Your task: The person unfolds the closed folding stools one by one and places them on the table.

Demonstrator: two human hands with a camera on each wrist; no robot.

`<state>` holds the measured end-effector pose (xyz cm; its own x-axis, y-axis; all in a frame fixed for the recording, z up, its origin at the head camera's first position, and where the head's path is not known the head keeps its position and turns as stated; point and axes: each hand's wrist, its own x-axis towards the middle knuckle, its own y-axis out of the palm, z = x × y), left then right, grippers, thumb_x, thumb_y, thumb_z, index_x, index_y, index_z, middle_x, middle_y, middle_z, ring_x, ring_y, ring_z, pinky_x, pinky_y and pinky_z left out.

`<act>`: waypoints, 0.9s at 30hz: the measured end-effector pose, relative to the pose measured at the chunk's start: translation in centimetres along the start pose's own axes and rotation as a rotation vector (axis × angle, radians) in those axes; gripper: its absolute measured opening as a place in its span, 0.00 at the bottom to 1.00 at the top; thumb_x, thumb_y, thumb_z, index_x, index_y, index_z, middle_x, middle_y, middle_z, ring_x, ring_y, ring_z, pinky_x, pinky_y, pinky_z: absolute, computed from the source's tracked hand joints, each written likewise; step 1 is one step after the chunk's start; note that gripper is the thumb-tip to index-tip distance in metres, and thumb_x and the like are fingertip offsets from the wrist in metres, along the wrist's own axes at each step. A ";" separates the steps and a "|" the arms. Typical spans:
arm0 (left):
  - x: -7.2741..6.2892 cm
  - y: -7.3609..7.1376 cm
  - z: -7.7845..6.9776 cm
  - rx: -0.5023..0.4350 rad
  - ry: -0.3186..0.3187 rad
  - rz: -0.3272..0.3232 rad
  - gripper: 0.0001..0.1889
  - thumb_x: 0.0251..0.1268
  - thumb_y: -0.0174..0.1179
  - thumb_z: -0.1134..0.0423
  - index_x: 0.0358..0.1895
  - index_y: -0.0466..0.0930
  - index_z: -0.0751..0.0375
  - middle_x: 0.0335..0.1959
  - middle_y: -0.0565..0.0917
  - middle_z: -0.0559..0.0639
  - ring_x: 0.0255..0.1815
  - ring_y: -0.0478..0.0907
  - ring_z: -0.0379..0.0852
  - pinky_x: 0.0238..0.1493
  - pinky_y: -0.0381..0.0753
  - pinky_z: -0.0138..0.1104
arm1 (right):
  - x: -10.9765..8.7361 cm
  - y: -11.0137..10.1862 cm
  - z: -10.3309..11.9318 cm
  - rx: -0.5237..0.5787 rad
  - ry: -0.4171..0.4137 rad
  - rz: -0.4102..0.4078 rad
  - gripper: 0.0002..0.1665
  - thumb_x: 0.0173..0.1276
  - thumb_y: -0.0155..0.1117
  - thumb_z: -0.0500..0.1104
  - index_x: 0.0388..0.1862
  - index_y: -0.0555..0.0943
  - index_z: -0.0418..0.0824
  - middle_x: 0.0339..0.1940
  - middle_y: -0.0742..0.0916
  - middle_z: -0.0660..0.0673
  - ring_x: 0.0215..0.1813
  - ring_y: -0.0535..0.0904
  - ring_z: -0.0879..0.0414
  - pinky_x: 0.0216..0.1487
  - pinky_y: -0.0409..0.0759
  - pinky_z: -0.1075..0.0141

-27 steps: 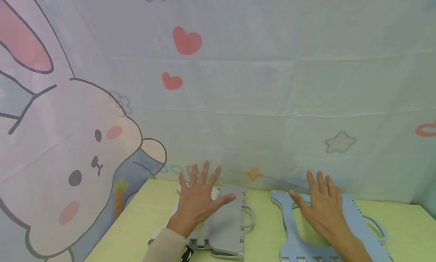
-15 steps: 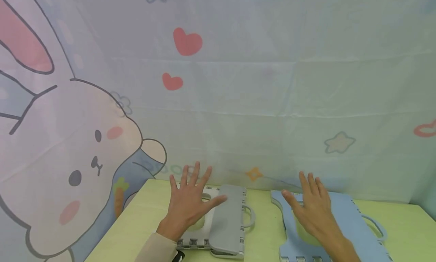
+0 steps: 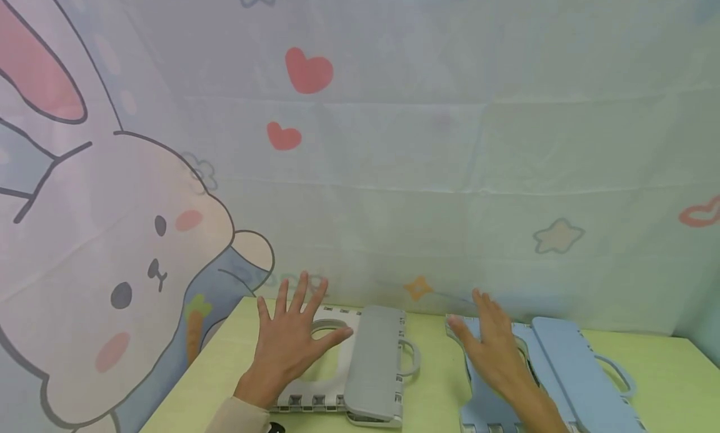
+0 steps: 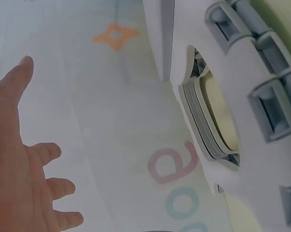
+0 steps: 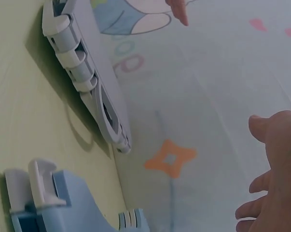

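A folded plastic stool (image 3: 374, 364), white and grey with an oval opening and a side handle, lies flat on the left. My left hand (image 3: 289, 345) hovers over its white part, fingers spread and holding nothing. On the right lies a similar folded blue stool (image 3: 579, 370), also with a handle. Above its left part is my right hand (image 3: 495, 352), thumb held apart and nothing in it. The left wrist view shows the hinge knuckles (image 4: 273, 108) along the white stool's edge. In the right wrist view, my right hand (image 5: 280, 179) is apart from both stools.
Both stools rest on a pale yellow-green table (image 3: 433, 370). Right behind it hangs a cloth backdrop (image 3: 394, 220) printed with a rabbit, hearts and stars. A strip of tabletop separates the two stools.
Both hands have moved to the left, fingers still extended. More of the white stool's oval opening and the blue stool's right panel now show. The stools have stayed in place.
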<state>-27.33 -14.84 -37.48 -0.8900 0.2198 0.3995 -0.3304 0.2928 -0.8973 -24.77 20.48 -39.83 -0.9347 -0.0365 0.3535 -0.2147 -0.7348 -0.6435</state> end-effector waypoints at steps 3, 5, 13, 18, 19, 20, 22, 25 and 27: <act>-0.1 0.1 0.5 0.003 -0.004 -0.012 0.53 0.63 0.55 0.19 0.87 0.57 0.42 0.87 0.51 0.57 0.86 0.42 0.69 0.74 0.38 0.79 | 0.2 0.5 0.3 0.026 0.000 -0.001 0.52 0.85 0.54 0.61 0.86 0.49 0.27 0.84 0.52 0.21 0.82 0.42 0.21 0.72 0.49 0.18; -0.2 0.0 0.7 0.005 -0.008 -0.018 0.54 0.62 0.54 0.18 0.87 0.57 0.42 0.87 0.51 0.57 0.86 0.42 0.69 0.74 0.38 0.79 | 0.3 0.8 0.4 0.051 -0.010 -0.005 0.51 0.85 0.55 0.59 0.85 0.50 0.26 0.84 0.53 0.21 0.82 0.44 0.21 0.74 0.50 0.20; -0.7 -0.3 2.2 -0.011 0.007 -0.030 0.56 0.61 0.57 0.19 0.87 0.55 0.44 0.87 0.50 0.57 0.86 0.42 0.69 0.73 0.38 0.81 | 0.5 1.8 0.8 0.155 -0.004 0.021 0.48 0.85 0.54 0.59 0.87 0.51 0.31 0.86 0.56 0.27 0.84 0.47 0.27 0.81 0.46 0.29; -1.0 -0.5 3.3 -0.019 0.009 -0.049 0.56 0.61 0.60 0.20 0.87 0.55 0.46 0.88 0.49 0.57 0.85 0.43 0.70 0.73 0.38 0.81 | 0.5 2.4 1.1 0.233 0.066 0.051 0.50 0.84 0.53 0.65 0.88 0.51 0.37 0.87 0.56 0.32 0.85 0.47 0.30 0.81 0.46 0.30; -1.1 -0.5 3.5 -0.020 0.007 -0.049 0.56 0.61 0.60 0.20 0.87 0.55 0.46 0.88 0.49 0.57 0.85 0.43 0.71 0.72 0.38 0.81 | 0.5 2.5 1.2 0.247 0.077 0.055 0.50 0.84 0.53 0.65 0.88 0.51 0.38 0.87 0.56 0.33 0.85 0.48 0.30 0.81 0.47 0.30; -1.3 -0.6 3.6 -0.023 0.006 -0.048 0.56 0.61 0.60 0.20 0.87 0.55 0.46 0.88 0.50 0.57 0.85 0.44 0.71 0.72 0.38 0.81 | 0.5 2.7 1.2 0.256 0.087 0.055 0.50 0.84 0.52 0.66 0.89 0.51 0.38 0.87 0.57 0.33 0.84 0.50 0.29 0.81 0.50 0.30; -1.5 -0.7 4.0 -0.029 0.003 -0.044 0.56 0.61 0.60 0.21 0.87 0.55 0.46 0.88 0.50 0.57 0.85 0.45 0.71 0.72 0.38 0.82 | 0.5 2.9 1.3 0.279 0.097 0.052 0.49 0.84 0.53 0.65 0.88 0.52 0.39 0.86 0.58 0.33 0.83 0.53 0.29 0.80 0.55 0.30; -1.9 -0.8 4.6 -0.024 -0.002 -0.043 0.57 0.61 0.61 0.21 0.87 0.55 0.46 0.87 0.51 0.58 0.85 0.45 0.71 0.71 0.39 0.82 | 0.5 3.3 1.3 0.300 0.096 0.034 0.46 0.84 0.53 0.63 0.87 0.56 0.39 0.84 0.63 0.32 0.81 0.60 0.30 0.78 0.63 0.32; -2.1 -0.8 5.1 -0.014 -0.004 -0.045 0.57 0.60 0.61 0.21 0.87 0.55 0.48 0.87 0.52 0.58 0.85 0.46 0.71 0.71 0.39 0.83 | 0.4 3.6 1.3 0.315 0.093 0.021 0.44 0.84 0.54 0.62 0.86 0.59 0.39 0.83 0.66 0.31 0.81 0.63 0.32 0.77 0.66 0.35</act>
<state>-26.85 -20.27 -38.58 -0.8757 0.2027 0.4382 -0.3654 0.3149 -0.8760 -25.57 16.96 -41.07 -0.9629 -0.0024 0.2699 -0.1106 -0.9086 -0.4028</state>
